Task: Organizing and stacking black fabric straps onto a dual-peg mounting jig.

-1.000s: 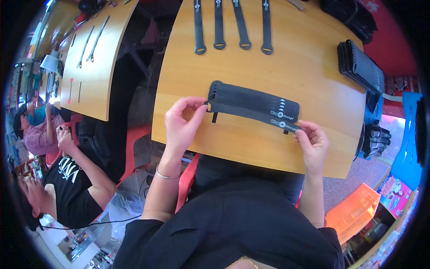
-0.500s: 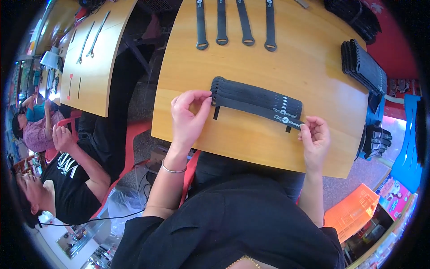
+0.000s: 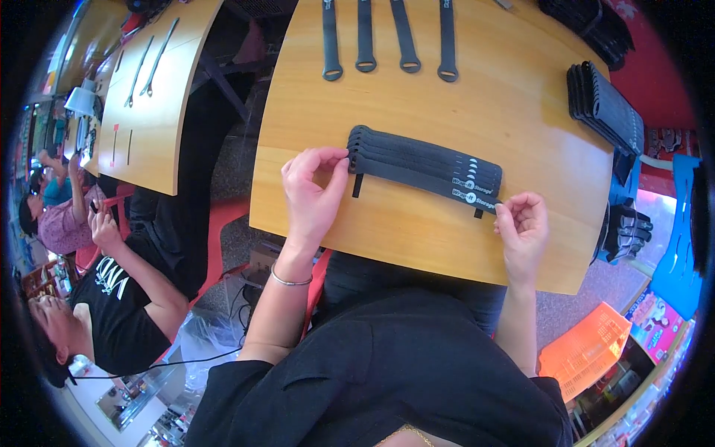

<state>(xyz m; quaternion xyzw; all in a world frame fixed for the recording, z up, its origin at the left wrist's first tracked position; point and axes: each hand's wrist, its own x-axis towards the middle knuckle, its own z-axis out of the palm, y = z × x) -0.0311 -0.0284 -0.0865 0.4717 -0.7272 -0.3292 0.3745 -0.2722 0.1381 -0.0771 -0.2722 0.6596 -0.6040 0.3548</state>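
Note:
A fanned stack of black fabric straps (image 3: 428, 153) lies across the table before me, each strap overlapping the one behind it. The nearest strap (image 3: 410, 177) runs along the front of the stack. My left hand (image 3: 313, 190) pinches its left end between thumb and forefinger, beside the rounded ends with slots. At the other end, my right hand (image 3: 523, 227) pinches the strap's tip, its remaining fingers curled. Two short dark strips, a left one (image 3: 357, 186) and a right one (image 3: 479, 214), stick out from under the stack toward me.
Several single straps (image 3: 407, 45) with slotted ends lie at the table's far side. A folded bundle of straps (image 3: 607, 104) sits at the right edge, with a dark pile (image 3: 588, 26) behind. An orange basket (image 3: 585, 350) stands low right. Another person (image 3: 123, 305) sits at left.
Both hands keep their pinch on the front strap, with hardly any movement. The view has shifted very slightly. The person at left has raised a hand a little.

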